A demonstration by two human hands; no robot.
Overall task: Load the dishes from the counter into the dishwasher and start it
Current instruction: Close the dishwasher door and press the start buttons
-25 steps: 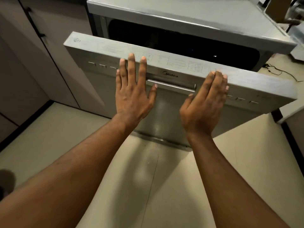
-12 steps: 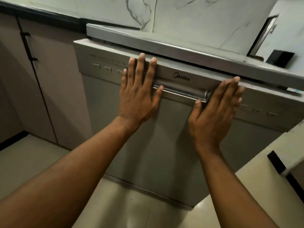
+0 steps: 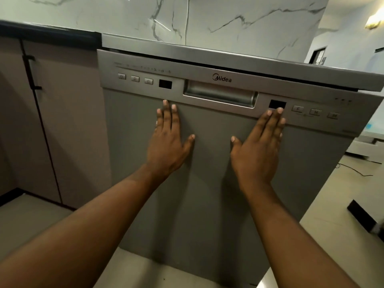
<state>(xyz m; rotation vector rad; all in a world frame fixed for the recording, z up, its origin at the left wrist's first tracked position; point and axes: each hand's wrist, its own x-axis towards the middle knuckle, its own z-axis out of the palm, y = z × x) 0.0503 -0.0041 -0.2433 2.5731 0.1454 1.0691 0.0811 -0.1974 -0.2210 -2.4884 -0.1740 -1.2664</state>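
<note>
The dishwasher door has just closed; left hand and right hand press it flat-fingered below the handle, gripping nothing; likely only starting remains.

A pale floor is seen at the lower left, along the bottom edge and at the right. The dishwasher is stood directly on it, with its door upright. Just beside the dishwasher's left flank, a run of beige cabinets is set on the same floor above a dark plinth. At the right, a thin dark cable is laid loosely across the floor, and a low white object is placed beyond it. Nearer, a dark flat block is seen on the floor, apart from the cable.
</note>
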